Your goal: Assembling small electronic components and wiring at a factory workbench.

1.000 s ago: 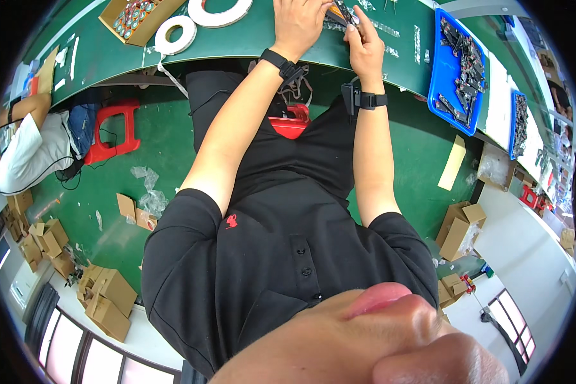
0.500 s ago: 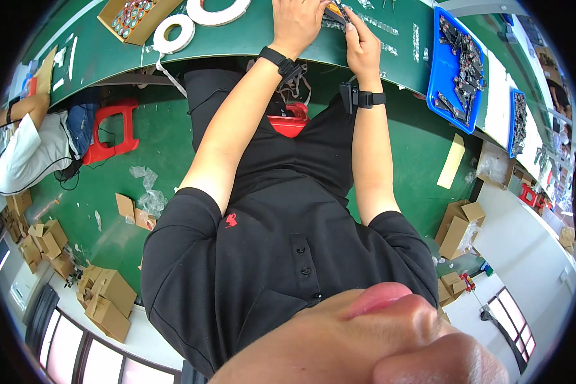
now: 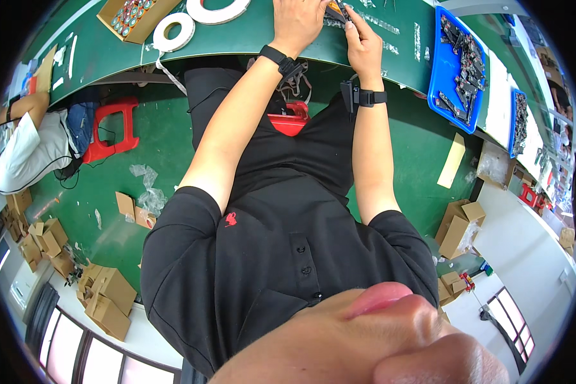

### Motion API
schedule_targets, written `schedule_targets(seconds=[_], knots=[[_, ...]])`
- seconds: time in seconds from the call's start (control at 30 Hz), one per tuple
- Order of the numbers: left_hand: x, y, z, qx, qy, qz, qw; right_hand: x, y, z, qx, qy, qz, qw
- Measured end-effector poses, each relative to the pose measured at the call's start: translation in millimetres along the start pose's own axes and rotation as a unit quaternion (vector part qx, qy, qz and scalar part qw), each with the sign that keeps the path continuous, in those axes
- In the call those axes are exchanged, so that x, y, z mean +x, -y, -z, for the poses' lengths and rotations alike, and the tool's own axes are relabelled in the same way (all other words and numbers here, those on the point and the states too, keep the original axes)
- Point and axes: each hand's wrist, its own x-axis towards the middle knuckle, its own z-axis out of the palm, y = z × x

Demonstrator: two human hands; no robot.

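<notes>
Both my hands reach over the green worktable [image 3: 249,45] at the top edge of the head view. My right hand [image 3: 361,38] pinches a small dark part [image 3: 340,9] between its fingertips, and a black band sits on that wrist. My left hand [image 3: 296,20], with a black watch on its wrist, is closed on the same part from the left, where a bit of orange shows. The top edge of the frame cuts off its fingertips. Several small loose pieces [image 3: 381,22] lie on the table just right of my hands.
Two white tape rolls [image 3: 176,29] and a cardboard box of small round parts [image 3: 134,16] lie at the table's left. Blue trays of dark parts [image 3: 457,64] sit to the right. A red stool [image 3: 112,128], a seated person [image 3: 19,153] and cardboard boxes [image 3: 102,294] are on the floor.
Both hands have shifted slightly farther over the table toward the top edge, still working the small part between them.
</notes>
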Motion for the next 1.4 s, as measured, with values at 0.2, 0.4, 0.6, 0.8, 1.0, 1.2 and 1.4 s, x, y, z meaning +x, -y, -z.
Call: schedule_targets(seconds=[0.2, 0.4, 0.6, 0.8, 1.0, 1.2, 1.4], knots=[[0, 0, 0, 0.008, 0.002, -0.004, 1.0, 0, 2, 1, 0.0, 0.0, -0.014, 1.0], [-1, 1, -1, 0.01, -0.006, -0.023, 1.0, 1, 2, 1, 0.0, 0.003, -0.023, 1.0], [-3, 1, -3, 0.01, -0.005, -0.024, 1.0, -2, -16, 0, 0.006, -0.038, -0.012, 0.999], [-2, 1, -1, 0.019, -0.006, -0.027, 0.999, 4, -8, 2, 0.06, 0.006, -0.036, 0.998], [-2, 2, 0, 0.014, -0.004, -0.029, 0.999, 4, -10, 3, 0.053, 0.013, -0.05, 0.997], [0, -4, 3, 0.011, 0.002, -0.026, 1.0, -1, -30, 5, 0.031, -0.023, -0.067, 0.997], [0, -2, 1, -0.009, 0.025, -0.026, 0.999, -1, -38, 9, 0.141, -0.017, -0.105, 0.984]])
